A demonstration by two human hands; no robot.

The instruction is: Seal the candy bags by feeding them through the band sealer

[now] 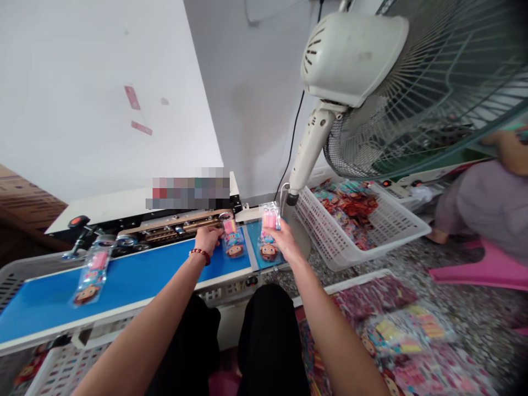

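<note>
My left hand [207,238] is closed on the top of a clear packet with a cartoon figure [234,241] lying on the blue conveyor belt [136,278], right by the sealing machine's intake [177,228]. My right hand [282,242] grips a second, similar packet [269,234] at the belt's right end, holding it upright by its side. A third packet [91,278] lies flat further left on the belt. A red bead bracelet circles my left wrist.
A white basket [404,228] full of packets stands to the right, more packets fill a tray [396,330] on the floor. A large standing fan [371,82] looms close overhead. Another person sits at the far right on a pink stool [487,269]. White crates sit under the belt.
</note>
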